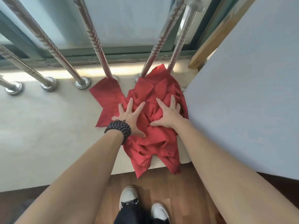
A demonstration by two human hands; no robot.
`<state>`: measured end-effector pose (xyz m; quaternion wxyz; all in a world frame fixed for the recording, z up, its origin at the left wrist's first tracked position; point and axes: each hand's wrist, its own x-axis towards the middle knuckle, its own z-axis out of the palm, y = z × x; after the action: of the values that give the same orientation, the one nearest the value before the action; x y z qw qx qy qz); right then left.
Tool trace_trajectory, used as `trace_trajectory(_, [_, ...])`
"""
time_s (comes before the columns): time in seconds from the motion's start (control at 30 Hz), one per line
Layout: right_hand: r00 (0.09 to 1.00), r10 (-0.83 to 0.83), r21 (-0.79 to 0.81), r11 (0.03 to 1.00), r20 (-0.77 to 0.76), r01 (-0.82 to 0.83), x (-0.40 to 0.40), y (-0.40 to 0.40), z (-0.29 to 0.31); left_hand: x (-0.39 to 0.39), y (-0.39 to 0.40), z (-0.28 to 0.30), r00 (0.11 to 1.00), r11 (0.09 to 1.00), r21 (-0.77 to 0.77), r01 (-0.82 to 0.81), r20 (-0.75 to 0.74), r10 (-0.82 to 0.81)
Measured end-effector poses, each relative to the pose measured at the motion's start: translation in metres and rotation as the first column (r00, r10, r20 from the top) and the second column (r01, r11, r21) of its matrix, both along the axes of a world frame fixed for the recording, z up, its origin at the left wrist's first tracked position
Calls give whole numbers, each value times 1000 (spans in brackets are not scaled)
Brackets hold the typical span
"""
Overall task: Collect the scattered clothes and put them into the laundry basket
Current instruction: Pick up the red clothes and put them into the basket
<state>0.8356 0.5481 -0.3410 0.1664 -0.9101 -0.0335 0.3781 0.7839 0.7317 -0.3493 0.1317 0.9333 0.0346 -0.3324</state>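
Note:
A crumpled red shirt [155,143] lies on a pale window ledge [48,126], its lower part hanging over the ledge's front edge. One flat piece of it spreads left towards the railing posts. My left hand [130,115], with a dark bead bracelet on the wrist, rests flat on the shirt with fingers spread. My right hand [168,113] lies flat on the shirt beside it, fingers also apart. Neither hand has gathered any cloth. No laundry basket is in view.
Several steel railing posts [98,46] rise from the ledge in front of a window. A white wall [242,78] closes the right side, touching the shirt. Below is a wooden floor [178,188] with my two white shoes [129,198].

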Motion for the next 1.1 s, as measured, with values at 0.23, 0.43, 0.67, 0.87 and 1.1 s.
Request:
trace_trajectory(0.23, [982, 19, 39, 999, 188, -27, -18, 6, -25, -2, -10, -22, 982, 997, 66, 28, 187, -40])
trace_trajectory(0.43, [939, -272, 346, 919, 210, 189, -52, 3, 3, -13, -17, 18, 920, 917, -371, -149, 286, 266])
trace_trajectory(0.67, [828, -465, 559, 795, 315, 234, -92, -1, 138, -54, -22, 161, 863, 774, -611, -164, 292, 413])
trace_trajectory(0.87, [822, -550, 771, 584, 147, 253, -138, -14, 281, -103, -41, 304, 760, 593, -789, -162, 284, 585])
trace_trajectory(1.1, [724, -642, 811, 548, 251, 204, -196, -47, 400, -154, -68, 428, 701, 650, -757, -60, 431, 567])
